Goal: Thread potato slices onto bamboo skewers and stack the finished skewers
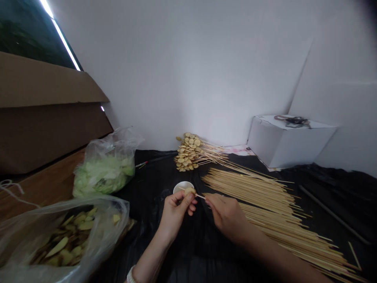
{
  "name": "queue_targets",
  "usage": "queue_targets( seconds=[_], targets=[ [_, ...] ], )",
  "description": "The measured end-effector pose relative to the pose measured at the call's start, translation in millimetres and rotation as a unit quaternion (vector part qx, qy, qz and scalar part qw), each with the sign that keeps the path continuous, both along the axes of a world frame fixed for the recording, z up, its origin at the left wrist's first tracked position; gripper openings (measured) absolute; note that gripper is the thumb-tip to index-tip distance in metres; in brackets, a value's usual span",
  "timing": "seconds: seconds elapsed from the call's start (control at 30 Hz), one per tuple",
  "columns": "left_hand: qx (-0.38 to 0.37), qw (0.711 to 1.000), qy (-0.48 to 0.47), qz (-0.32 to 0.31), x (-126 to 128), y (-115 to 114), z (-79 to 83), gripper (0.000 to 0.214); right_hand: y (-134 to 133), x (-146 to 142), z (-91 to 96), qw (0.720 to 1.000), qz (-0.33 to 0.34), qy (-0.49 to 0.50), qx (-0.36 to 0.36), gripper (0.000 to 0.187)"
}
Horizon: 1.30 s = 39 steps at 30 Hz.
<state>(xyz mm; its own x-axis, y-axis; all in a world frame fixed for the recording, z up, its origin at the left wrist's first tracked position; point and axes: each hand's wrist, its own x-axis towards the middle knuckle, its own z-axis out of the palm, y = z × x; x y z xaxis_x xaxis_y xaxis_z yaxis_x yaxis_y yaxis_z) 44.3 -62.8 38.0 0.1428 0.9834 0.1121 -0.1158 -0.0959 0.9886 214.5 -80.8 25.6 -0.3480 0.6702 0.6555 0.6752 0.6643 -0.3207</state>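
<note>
My left hand [178, 210] pinches a potato slice [189, 191] between thumb and fingers, just over a small white bowl [182, 184]. A thin wooden skewer [200, 196] runs into the slice from the right, with its tip showing on the left side. The skewer's other part is closed in my right hand [225, 214]. To the right lie many bare bamboo skewers [253, 188] in rows. Behind the bowl is a pile of skewered potato slices [188, 151]. Loose potato slices [69, 239] fill an open clear plastic bag [112, 212] at the lower left.
A clear bag of pale green leafy pieces [103, 173] stands at the left beside a cardboard box [44, 125]. A white box [288, 141] with a dark cord on top stands at the back right. Black plastic sheeting [153, 173] covers the work surface.
</note>
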Motion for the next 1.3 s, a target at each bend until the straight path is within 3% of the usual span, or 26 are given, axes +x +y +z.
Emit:
queue_targets(
  seconds=[0.2,0.43,0.77,0.87,0.97,1.03,1.2,1.3],
  targets=[
    [-0.002,0.999,0.024,-0.032,7,-3,-6.9,0.028,-2,-3,-0.1,1.000,-0.011,-0.007,0.003,0.029],
    [0.002,1.000,0.019,-0.005,2,1,-1.6,0.028,0,-3,-4.9,0.999,-0.023,-0.016,0.026,0.028],
    [-0.002,0.999,0.047,-0.023,7,-4,-1.1,0.032,-1,-4,-4.6,0.999,-0.019,-0.035,0.021,0.029],
    [0.046,0.996,0.070,0.039,-5,2,6.3,0.036,3,1,-3.4,1.000,-0.029,-0.008,0.005,0.029],
    [0.102,0.972,0.093,0.191,-23,13,10.2,0.034,8,5,-3.8,0.998,-0.057,0.013,-0.014,0.028],
    [0.133,0.956,0.143,0.217,-31,21,7.6,0.025,10,7,-5.1,0.997,-0.064,0.005,-0.030,0.028],
    [0.141,0.947,0.242,0.161,-38,34,-11.5,0.015,10,6,-8.2,0.996,-0.073,-0.039,-0.032,0.029],
    [0.144,0.943,0.268,0.134,-39,37,-19.0,0.032,9,6,-8.7,0.996,-0.075,-0.038,-0.028,0.029]
  ],
)
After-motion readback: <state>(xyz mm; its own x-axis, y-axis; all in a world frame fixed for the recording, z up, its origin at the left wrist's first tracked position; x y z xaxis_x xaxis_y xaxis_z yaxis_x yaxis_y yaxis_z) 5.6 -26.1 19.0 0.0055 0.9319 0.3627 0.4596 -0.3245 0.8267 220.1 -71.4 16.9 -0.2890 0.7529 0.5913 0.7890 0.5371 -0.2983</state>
